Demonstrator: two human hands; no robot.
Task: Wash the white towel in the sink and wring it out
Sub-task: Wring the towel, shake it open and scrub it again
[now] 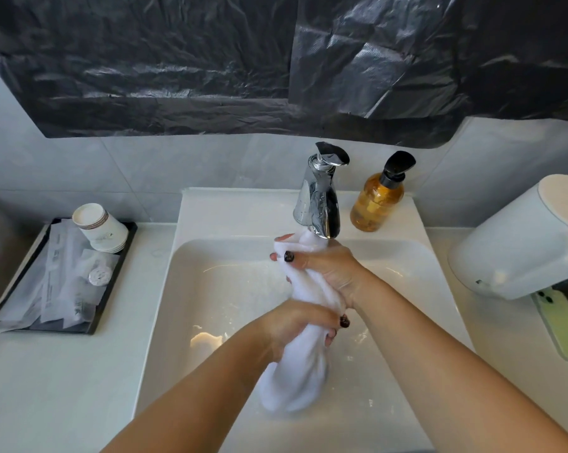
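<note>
Both forearms are reaching in over the sink (165,289). Left hand (295,325) is gripping the white towel (295,380) mid-length, fingers curled tight round it; right hand (325,269) is clutching the upper end just below the faucet (318,197), fingers wrapped. Towel is hanging bunched and rope-like over the basin. Judged step: wringing. Next move likely calls for opposite twists. Beyond: amber soap bottle (377,204), tray (112,289) with paper cups (99,227), black plastic sheet (178,67) covering the wall.
</note>
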